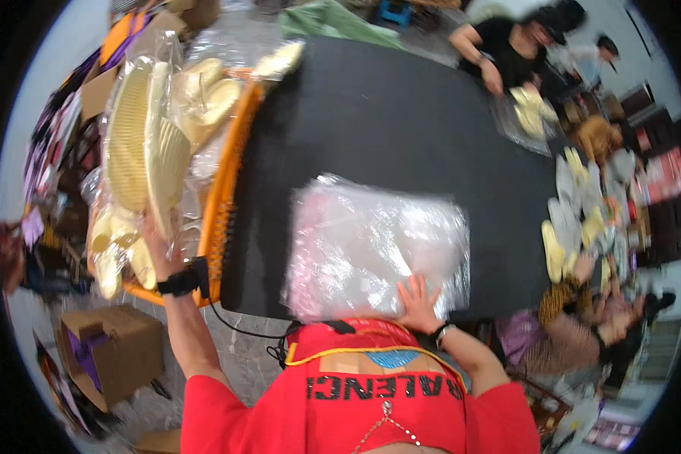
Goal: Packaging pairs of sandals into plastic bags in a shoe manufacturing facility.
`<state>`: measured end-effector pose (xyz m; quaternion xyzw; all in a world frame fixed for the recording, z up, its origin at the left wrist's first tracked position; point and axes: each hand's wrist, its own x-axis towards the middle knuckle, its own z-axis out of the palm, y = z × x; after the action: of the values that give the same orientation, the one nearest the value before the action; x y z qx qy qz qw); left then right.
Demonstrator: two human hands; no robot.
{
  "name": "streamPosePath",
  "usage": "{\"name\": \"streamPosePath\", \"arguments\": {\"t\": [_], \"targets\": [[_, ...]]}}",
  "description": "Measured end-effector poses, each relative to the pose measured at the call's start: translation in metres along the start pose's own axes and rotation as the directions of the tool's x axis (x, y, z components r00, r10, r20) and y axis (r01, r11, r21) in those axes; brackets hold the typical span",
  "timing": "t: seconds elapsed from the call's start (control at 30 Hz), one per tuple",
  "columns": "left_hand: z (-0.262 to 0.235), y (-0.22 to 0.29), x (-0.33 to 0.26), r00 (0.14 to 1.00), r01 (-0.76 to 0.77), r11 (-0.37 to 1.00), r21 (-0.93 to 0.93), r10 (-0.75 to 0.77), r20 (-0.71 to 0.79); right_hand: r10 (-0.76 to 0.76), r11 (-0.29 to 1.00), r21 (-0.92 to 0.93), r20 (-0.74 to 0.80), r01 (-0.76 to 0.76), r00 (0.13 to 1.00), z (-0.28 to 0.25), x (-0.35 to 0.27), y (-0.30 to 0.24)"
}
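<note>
A pair of pale yellow slippers point(132, 144) in a clear plastic bag is gripped at its lower end by my left hand point(161, 246). They stand over the orange basket point(223, 189) at the left, and the slippers partly hide my left fingers. My right hand point(418, 304) lies flat with spread fingers on the near edge of a stack of clear plastic bags point(363, 250). The stack rests on the black table point(393, 113) in front of me. More yellow slippers point(113, 253) in clear bags lie in the basket.
A bagged slipper point(280, 60) lies at the basket's far corner. Across the table a person in black point(507, 53) handles bagged yellow slippers point(533, 113). Grey and yellow slippers point(571, 212) lie along the right edge near another person. An open cardboard box point(113, 352) sits at lower left.
</note>
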<state>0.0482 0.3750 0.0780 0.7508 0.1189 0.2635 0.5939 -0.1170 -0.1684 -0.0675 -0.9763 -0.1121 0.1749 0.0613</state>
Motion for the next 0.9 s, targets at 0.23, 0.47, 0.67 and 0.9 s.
{"name": "streamPosePath", "arguments": {"t": [0.23,0.47,0.67,0.9], "targets": [[0.115,0.101,-0.059,0.951,-0.261,0.963,-0.064,0.268,0.151,-0.035,0.995,0.094,0.162,0.02,0.986,-0.029,0.002,0.005],[0.21,0.134,-0.178,0.465,-0.828,0.503,0.247,0.372,0.803,0.192,0.429,0.857,0.223,-0.286,0.956,-0.061,0.011,0.031],[0.251,0.12,-0.242,-0.024,-0.23,0.953,-0.198,0.198,0.98,0.071,-0.491,0.866,0.149,-0.096,0.986,-0.035,0.008,0.067],[0.318,0.045,-0.174,0.563,-0.213,0.975,0.057,0.075,0.823,0.093,-0.86,0.509,0.24,-0.044,0.966,-0.081,-0.021,0.099]]}}
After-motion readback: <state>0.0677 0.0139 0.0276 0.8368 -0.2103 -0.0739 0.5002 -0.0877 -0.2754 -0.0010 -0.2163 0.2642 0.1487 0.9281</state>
